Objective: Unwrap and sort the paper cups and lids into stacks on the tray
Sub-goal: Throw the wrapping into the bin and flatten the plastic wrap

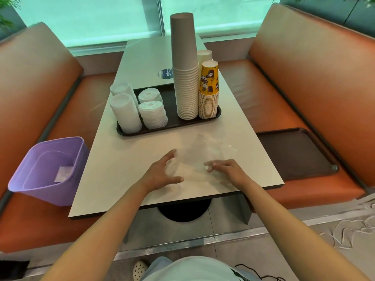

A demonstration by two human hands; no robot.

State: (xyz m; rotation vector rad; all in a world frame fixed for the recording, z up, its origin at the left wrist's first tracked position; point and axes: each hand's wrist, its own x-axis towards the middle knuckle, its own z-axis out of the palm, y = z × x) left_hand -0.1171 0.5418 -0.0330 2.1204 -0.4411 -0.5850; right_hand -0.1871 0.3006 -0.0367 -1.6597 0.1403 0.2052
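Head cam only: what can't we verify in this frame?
- White cup stack, head view: mostly hidden behind the yellow cup stack and the grey cup stack; count unknown.
- Clear wrapper: transparent, edges barely readable; unclear whether either the left hand or the right hand actually pinches it.
- Scrap in the purple bin: too small to identify.

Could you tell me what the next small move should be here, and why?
Probably gather the clear plastic wrapper under both hands (left hand, right hand) and drop it into the purple bin: the stacks already stand on the tray.
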